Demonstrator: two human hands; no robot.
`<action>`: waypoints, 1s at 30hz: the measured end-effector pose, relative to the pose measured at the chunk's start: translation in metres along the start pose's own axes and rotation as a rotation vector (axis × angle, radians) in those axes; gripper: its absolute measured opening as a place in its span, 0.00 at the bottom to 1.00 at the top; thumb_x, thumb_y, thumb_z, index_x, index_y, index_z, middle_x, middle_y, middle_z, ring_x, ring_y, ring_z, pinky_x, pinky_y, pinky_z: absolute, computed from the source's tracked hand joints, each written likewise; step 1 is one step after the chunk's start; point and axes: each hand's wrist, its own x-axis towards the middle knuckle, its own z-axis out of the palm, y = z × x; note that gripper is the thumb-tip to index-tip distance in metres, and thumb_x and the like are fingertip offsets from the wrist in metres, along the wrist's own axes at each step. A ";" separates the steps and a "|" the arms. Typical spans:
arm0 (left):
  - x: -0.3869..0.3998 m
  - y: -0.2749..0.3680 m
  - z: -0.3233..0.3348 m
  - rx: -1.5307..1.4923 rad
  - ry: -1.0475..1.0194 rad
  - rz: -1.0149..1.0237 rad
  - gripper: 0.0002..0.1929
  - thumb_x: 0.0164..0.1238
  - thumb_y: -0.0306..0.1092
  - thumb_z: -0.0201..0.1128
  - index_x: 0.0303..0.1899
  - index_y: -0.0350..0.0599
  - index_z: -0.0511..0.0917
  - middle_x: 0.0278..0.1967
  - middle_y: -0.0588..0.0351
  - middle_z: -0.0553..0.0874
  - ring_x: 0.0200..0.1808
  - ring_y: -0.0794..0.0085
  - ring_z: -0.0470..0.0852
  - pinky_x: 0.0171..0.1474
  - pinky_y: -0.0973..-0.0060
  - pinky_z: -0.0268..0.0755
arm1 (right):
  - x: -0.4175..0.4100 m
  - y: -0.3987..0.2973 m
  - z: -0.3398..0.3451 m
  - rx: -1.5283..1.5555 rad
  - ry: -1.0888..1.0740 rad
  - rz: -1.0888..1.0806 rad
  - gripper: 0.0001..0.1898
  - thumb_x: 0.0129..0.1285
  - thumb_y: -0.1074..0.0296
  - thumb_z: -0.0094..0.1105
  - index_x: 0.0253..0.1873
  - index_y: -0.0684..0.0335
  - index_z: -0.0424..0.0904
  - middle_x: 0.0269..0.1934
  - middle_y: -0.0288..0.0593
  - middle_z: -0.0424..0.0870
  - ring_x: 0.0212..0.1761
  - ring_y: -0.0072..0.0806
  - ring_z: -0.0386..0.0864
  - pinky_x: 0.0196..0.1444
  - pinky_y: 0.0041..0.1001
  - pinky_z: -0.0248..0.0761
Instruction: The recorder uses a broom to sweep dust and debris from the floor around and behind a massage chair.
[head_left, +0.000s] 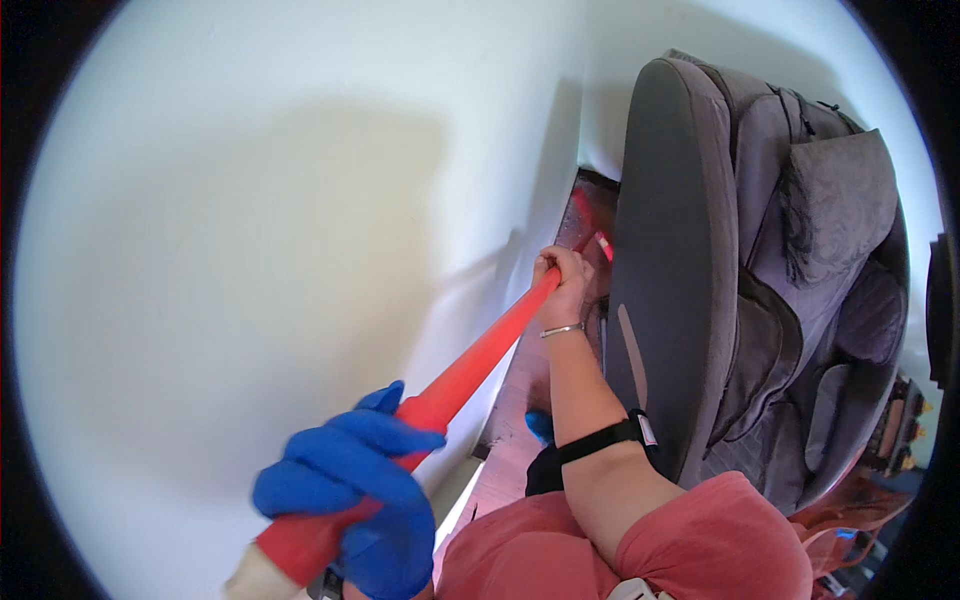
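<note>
A long red pole handle runs slantwise from the lower left toward the narrow gap between wall and chair. My left hand, in a blue rubber glove, grips its near part, just before a pale end. Farther along, my bare right hand wraps around it, with a bracelet at the wrist. Beyond that hand, red parts show low in the gap over the dark floor. They seem to belong to the handle's far end, but its tool head is partly hidden and blurred.
A bulky grey padded massage chair with a patterned pillow stands close on the right. The white wall fills the left. Between them runs a strip of reddish floor. An orange chair is at the lower right.
</note>
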 end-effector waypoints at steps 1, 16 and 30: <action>-0.005 -0.012 0.003 0.028 0.058 -0.019 0.08 0.57 0.36 0.59 0.31 0.50 0.66 0.23 0.60 0.70 0.39 0.57 0.76 0.56 0.52 0.60 | 0.006 0.015 0.007 -0.010 0.005 -0.024 0.05 0.46 0.75 0.56 0.29 0.59 0.73 0.26 0.39 0.76 0.32 0.36 0.73 0.44 0.34 0.60; -0.061 -0.060 -0.021 0.297 0.037 -0.348 0.12 0.69 0.34 0.45 0.50 0.40 0.62 0.55 0.43 0.68 0.61 0.57 0.63 0.64 0.63 0.54 | -0.011 0.115 0.028 -0.074 -0.666 -0.106 0.06 0.43 0.77 0.57 0.27 0.56 0.76 0.28 0.43 0.77 0.34 0.40 0.75 0.37 0.33 0.68; -0.176 0.059 -0.073 0.292 0.168 -0.072 0.12 0.68 0.39 0.45 0.46 0.42 0.64 0.46 0.45 0.73 0.53 0.57 0.71 0.58 0.58 0.59 | -0.132 -0.014 -0.070 -0.266 -1.277 -0.082 0.15 0.44 0.76 0.48 0.37 0.52 0.79 0.35 0.44 0.80 0.42 0.42 0.76 0.47 0.32 0.68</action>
